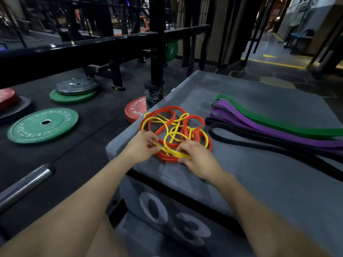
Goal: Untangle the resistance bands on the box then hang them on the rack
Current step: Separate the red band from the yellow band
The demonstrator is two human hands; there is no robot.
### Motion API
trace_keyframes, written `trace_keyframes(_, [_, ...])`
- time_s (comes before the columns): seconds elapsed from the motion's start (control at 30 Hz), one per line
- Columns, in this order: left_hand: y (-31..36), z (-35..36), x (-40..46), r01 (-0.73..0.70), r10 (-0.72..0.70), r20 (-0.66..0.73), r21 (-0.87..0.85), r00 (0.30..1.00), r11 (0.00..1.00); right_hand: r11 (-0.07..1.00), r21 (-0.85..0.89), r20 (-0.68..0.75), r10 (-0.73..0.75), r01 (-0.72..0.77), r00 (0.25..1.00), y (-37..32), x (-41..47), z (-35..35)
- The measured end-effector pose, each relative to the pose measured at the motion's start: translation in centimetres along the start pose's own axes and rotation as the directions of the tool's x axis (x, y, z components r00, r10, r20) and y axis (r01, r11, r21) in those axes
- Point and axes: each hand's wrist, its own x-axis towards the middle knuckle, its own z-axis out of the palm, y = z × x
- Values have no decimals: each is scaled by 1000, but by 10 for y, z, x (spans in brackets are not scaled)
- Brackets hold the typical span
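Two hands: both are on the tangle of bands, at the near left part of the box top.
Left hand [143, 145]: its fingers are curled and its thumb and fingertips pinch a yellow band at the left side of the pile.
Right hand [195, 158]: its fingers are curled down on the near right side of the pile, and they pinch yellow strands close to the box top.
Yellow bands [173, 135]: thin loops that cross over and under the orange ones; a stretch of them runs between the two hands.
Orange bands [168, 111]: wider loops in the same pile, all mixed up with the yellow.
Box [250, 175]: big, soft and grey, with a white "03" on its near side.
Green band [278, 125]: lies flat on the right part of the box, the farthest of three long bands.
Purple band [259, 125]: lies just beside the green one, on its near side.
Black band [246, 140]: lies nearest of the three, just right of the pile.
Rack [156, 52]: a black frame, far behind the box.
Green plate [42, 125]: lies flat on the dark floor, well to the left.
Red plate [134, 110]: sits on the floor against the far left edge of the box.
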Motion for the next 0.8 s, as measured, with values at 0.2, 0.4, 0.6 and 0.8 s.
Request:
trace_keyframes(0.2, [-18, -1, -14, -141, 113, 148, 200, 983, 970, 982, 173, -181, 106, -75, 978, -5, 0, 8])
trace_keyframes(0.4, [-7, 1, -10, -219, 248, -60, 302, 967, 928, 987, 160, -183, 57, -28, 981, -9, 3, 14])
trace_keyframes(0.6, [11, -17, -11, -312, 228, -409, -149, 884, 938, 976, 183, -341, -46, 114, 939, -16, 4, -4])
trace_keyframes(0.8, [22, -22, -11, -417, 322, -430, -146, 843, 897, 954, 231, -386, -89, 190, 918, -34, 10, -9])
